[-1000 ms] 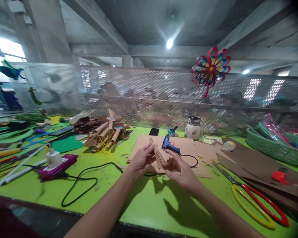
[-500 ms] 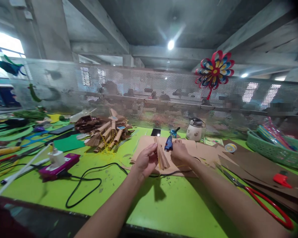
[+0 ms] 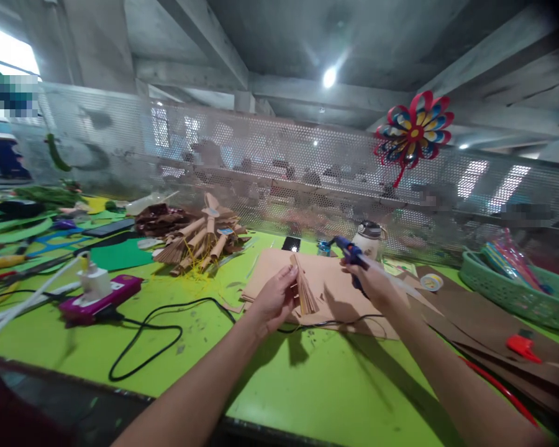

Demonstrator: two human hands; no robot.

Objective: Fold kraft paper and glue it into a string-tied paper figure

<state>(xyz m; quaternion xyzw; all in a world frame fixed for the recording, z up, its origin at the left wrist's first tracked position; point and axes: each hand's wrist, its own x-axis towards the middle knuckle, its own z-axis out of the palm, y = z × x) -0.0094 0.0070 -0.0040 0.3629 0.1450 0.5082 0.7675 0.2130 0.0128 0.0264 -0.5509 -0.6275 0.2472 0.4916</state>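
Note:
Pinched upright in my left hand (image 3: 276, 299) is a pleated brown paper fan (image 3: 307, 293), narrow at the top and spread at the bottom. My right hand (image 3: 371, 283) is wrapped round a blue hot glue gun (image 3: 354, 253), raised to the right of the fan and apart from it. The gun's dark nozzle points up and left, near a small blue jar (image 3: 324, 249). Beneath both hands lie brown paper sheets (image 3: 268, 270) on the green table (image 3: 279, 397).
Left of the sheets is a pile of pleated paper pieces (image 3: 200, 239). A purple power strip (image 3: 100, 299) has a black cord (image 3: 181, 332) looping across the table. At right are red-handled scissors (image 3: 500, 388), dark brown paper (image 3: 466, 313) and a green basket (image 3: 517, 292). A lidded jar (image 3: 367, 237) stands behind.
My right hand has lifted the glue gun up and to the right, away from the fan, and its nozzle now points up-left. My left hand still holds the fan in place.

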